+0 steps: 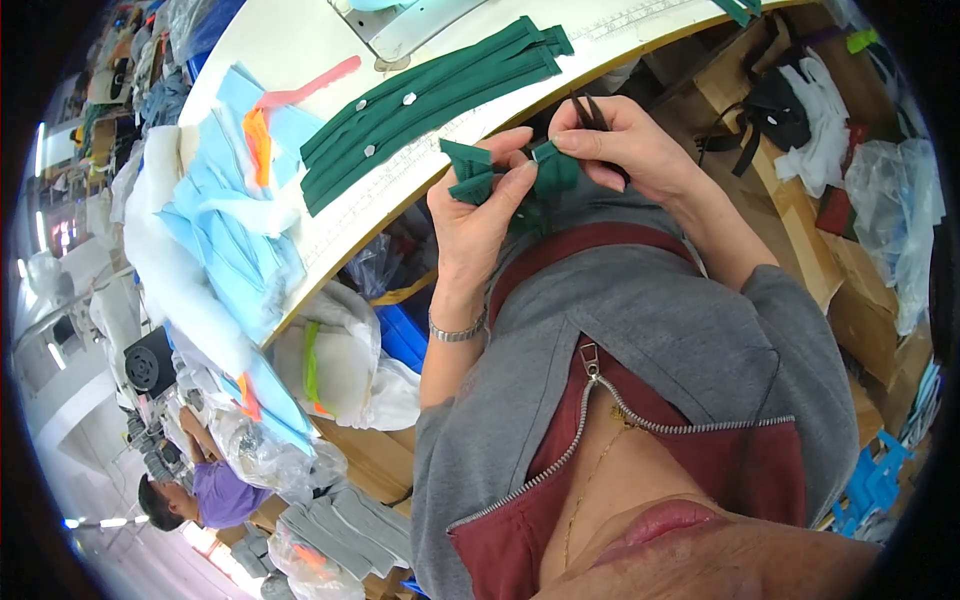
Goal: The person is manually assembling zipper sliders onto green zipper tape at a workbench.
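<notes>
My left hand [478, 205], with a metal watch band at its wrist, is closed on a dark green fabric strip [556, 172], thumb and fingertips pinching it. My right hand [635, 150] pinches the same strip between thumb and forefinger, close to the left fingertips. A slim black two-armed tool [592, 112], perhaps thread snips, is tucked in the right hand's fingers; its tips are hidden. Both hands are just off the near edge of the white table. On the table beside them lie stacked dark green strips [430, 110] with several pale buttons or dots.
The white table [345, 215] has a ruler scale along its curved edge and a machine base [405, 35] at the back. Light blue fabric [225, 190] and white wadding [165, 235] cover its left end. Cardboard boxes [790, 210] and plastic bags stand right; a co-worker [215, 480] sits far left.
</notes>
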Tool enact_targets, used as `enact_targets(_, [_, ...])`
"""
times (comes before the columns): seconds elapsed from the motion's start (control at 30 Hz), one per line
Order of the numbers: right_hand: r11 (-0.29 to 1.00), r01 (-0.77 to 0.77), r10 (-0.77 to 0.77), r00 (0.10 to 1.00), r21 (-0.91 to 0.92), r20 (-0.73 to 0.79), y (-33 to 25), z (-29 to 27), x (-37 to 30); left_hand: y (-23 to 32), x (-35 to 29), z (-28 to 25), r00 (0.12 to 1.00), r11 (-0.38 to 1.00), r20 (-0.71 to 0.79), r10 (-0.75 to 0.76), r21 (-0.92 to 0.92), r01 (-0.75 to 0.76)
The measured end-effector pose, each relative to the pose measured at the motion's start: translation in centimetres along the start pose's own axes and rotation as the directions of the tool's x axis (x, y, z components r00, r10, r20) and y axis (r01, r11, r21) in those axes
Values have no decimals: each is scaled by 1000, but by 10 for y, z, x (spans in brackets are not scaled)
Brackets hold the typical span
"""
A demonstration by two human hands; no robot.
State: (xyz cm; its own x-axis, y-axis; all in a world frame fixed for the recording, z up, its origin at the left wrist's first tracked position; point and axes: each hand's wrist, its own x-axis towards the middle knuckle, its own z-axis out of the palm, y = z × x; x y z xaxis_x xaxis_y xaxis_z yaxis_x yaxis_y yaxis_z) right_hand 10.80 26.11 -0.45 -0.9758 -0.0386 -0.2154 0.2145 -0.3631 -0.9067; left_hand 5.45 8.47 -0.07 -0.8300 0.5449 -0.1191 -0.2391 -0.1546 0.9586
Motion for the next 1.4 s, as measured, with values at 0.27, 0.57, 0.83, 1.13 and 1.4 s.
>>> enact_targets(0.27, [991,-89,74,988,100,139,2,4,4,-2,6,-8,936,882,169,308,318,-348])
enact_targets(0.57, [995,-52,55,998,81,-30,9,5,4,-10,10,-1,904,804,125,409,420,-422])
enact_targets(0.83, [896,170,-200,979,-410,-30,10,5,-3,-6,2,-2,998,968,-51,26,251,-12])
enact_targets(1.13, [917,110,-108,994,-382,28,14,3,-4,-12,4,-7,974,954,36,-223,-198,225])
enact_targets(1.4, [858,172,-129,984,-485,120,12,4,-3,-19,3,-9,942,860,185,-279,-388,331])
